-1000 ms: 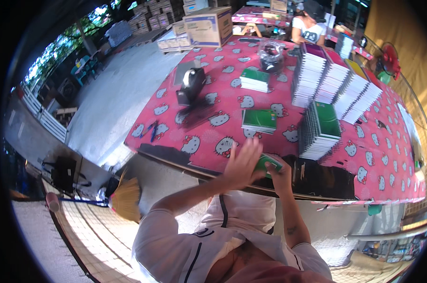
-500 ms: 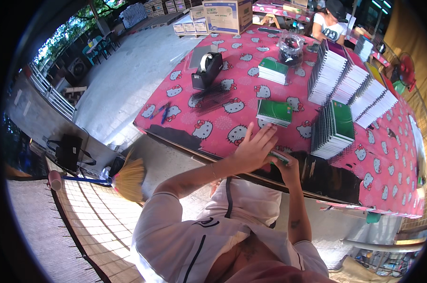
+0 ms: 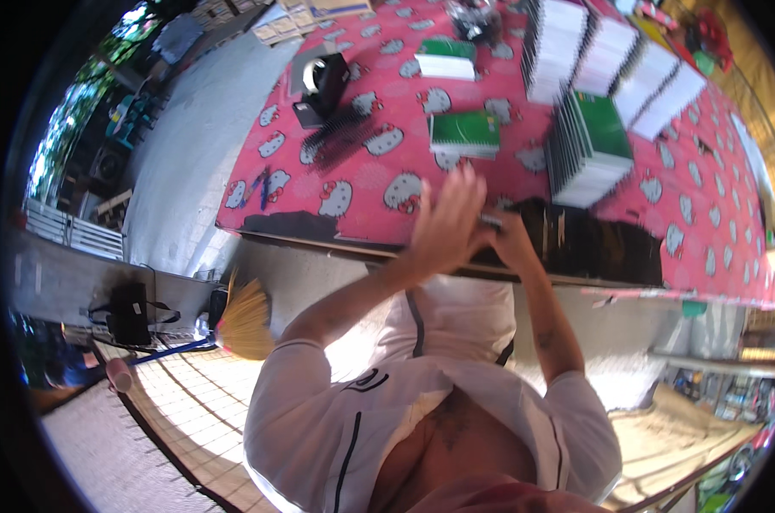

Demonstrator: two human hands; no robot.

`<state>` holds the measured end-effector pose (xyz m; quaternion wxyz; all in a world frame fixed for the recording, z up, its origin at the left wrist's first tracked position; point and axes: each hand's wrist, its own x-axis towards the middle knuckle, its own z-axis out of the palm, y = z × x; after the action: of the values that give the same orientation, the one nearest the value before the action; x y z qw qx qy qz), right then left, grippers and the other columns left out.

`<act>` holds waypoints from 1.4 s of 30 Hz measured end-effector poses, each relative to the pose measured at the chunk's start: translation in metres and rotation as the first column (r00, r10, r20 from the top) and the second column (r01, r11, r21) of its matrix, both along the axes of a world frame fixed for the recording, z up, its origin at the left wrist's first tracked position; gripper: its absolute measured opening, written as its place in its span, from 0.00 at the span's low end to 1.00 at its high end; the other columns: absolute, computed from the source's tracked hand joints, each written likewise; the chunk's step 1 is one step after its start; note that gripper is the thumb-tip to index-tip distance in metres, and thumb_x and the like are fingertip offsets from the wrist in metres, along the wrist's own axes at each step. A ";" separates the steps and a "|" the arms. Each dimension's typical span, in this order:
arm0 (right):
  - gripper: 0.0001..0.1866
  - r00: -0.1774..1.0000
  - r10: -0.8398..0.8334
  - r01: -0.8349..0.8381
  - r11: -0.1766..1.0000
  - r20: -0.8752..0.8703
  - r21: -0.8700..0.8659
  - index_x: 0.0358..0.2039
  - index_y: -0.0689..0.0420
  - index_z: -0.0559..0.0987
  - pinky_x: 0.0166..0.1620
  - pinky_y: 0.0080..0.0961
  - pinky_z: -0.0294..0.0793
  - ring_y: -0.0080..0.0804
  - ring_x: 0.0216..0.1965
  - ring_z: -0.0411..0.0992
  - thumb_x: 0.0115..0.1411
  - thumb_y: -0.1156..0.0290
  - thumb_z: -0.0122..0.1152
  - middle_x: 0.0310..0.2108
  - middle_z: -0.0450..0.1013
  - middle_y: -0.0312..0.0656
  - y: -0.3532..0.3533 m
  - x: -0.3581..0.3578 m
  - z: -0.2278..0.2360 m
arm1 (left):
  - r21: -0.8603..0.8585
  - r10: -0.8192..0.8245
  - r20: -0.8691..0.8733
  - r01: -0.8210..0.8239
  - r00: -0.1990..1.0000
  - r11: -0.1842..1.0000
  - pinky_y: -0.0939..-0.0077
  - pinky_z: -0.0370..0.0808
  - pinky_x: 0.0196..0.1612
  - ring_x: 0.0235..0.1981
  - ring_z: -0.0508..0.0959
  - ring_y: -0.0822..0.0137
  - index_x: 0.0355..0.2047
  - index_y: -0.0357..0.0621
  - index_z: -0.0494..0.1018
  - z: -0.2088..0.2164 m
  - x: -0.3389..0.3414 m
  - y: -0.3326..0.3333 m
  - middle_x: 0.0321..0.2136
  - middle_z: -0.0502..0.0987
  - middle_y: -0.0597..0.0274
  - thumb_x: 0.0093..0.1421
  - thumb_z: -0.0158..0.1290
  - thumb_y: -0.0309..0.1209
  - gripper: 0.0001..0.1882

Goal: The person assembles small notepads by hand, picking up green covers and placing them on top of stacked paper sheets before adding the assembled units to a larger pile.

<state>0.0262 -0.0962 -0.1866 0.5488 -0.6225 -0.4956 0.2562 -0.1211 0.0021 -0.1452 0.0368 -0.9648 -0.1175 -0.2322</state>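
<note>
Both my hands are together at the near edge of a table with a pink cat-pattern cloth [image 3: 362, 171]. My left hand [image 3: 446, 224] is raised flat with its fingers spread and covers most of a thin notebook [image 3: 491, 220], of which only a pale sliver shows. My right hand [image 3: 514, 244] grips that notebook from the other side. Just beyond my hands a green spiral notebook [image 3: 464, 134] lies flat on the cloth. To its right is a fanned stack of green notebooks [image 3: 588, 145].
More notebook stacks [image 3: 610, 60] stand at the far right, and a small green pile [image 3: 446, 60] lies farther back. A black tape dispenser [image 3: 322, 81] and some pens [image 3: 259, 186] are on the left. A straw broom [image 3: 244, 318] leans below the table edge.
The view has tilted down and closer to the table. My hands stay together at the edge; the green cover seen between them before is now hidden behind my left hand.
</note>
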 end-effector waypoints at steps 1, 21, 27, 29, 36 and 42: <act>0.17 1.000 -0.002 0.002 1.000 -0.014 -0.024 0.48 0.63 0.79 0.41 0.27 0.75 0.25 0.35 0.77 0.57 0.76 0.62 0.33 0.79 0.52 0.001 -0.004 0.001 | 0.002 0.069 0.033 -0.069 0.997 0.998 0.34 0.42 0.66 0.71 0.52 0.47 0.66 0.34 0.56 0.007 0.009 0.008 0.69 0.53 0.43 0.62 0.44 0.59 0.45; 0.18 0.978 -0.057 0.042 0.996 0.202 0.078 0.47 0.63 0.80 0.44 0.27 0.76 0.36 0.38 0.80 0.55 0.72 0.68 0.35 0.80 0.50 -0.015 0.006 0.036 | -0.252 -0.154 0.222 0.209 0.963 0.945 0.44 0.43 0.68 0.41 0.80 0.63 0.39 0.47 0.77 0.018 0.005 0.015 0.35 0.81 0.65 0.60 0.59 0.33 0.08; 0.11 0.994 0.075 -0.074 0.997 -0.076 0.010 0.44 0.63 0.82 0.44 0.22 0.77 0.23 0.38 0.78 0.60 0.78 0.63 0.34 0.80 0.41 -0.030 0.036 0.035 | -0.297 -0.171 0.277 0.253 0.946 0.921 0.44 0.52 0.65 0.38 0.79 0.62 0.36 0.48 0.74 0.014 0.010 0.011 0.32 0.79 0.66 0.56 0.61 0.30 0.09; 0.10 0.994 0.108 -0.109 0.994 -0.036 -0.030 0.43 0.63 0.81 0.43 0.21 0.76 0.21 0.39 0.76 0.61 0.80 0.62 0.36 0.78 0.40 -0.030 0.040 0.041 | -0.309 -0.180 0.266 0.261 0.947 0.914 0.46 0.56 0.63 0.38 0.79 0.61 0.37 0.48 0.74 0.014 0.009 0.010 0.33 0.79 0.66 0.56 0.60 0.29 0.09; 0.08 0.969 0.036 -0.087 0.975 0.242 0.203 0.26 0.61 0.73 0.30 0.28 0.73 0.33 0.26 0.75 0.49 0.79 0.65 0.24 0.72 0.41 -0.020 0.026 0.054 | -0.304 -0.184 0.146 0.222 0.972 0.927 0.59 0.72 0.47 0.37 0.78 0.55 0.39 0.44 0.75 0.033 0.005 0.005 0.31 0.78 0.59 0.54 0.60 0.26 0.12; 0.08 0.866 -0.442 0.360 0.876 0.234 0.321 0.33 0.59 0.75 0.37 0.29 0.74 0.37 0.32 0.75 0.52 0.75 0.63 0.30 0.74 0.43 -0.035 0.011 0.075 | -0.326 -0.246 0.082 0.259 0.966 0.909 0.57 0.77 0.35 0.32 0.79 0.53 0.40 0.41 0.77 0.076 0.020 0.008 0.32 0.80 0.55 0.51 0.57 0.21 0.14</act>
<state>0.0374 -0.1307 -0.1112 0.5872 -0.6644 -0.4613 -0.0311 -0.1014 0.0098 -0.0690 -0.1597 -0.9594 -0.0300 -0.2307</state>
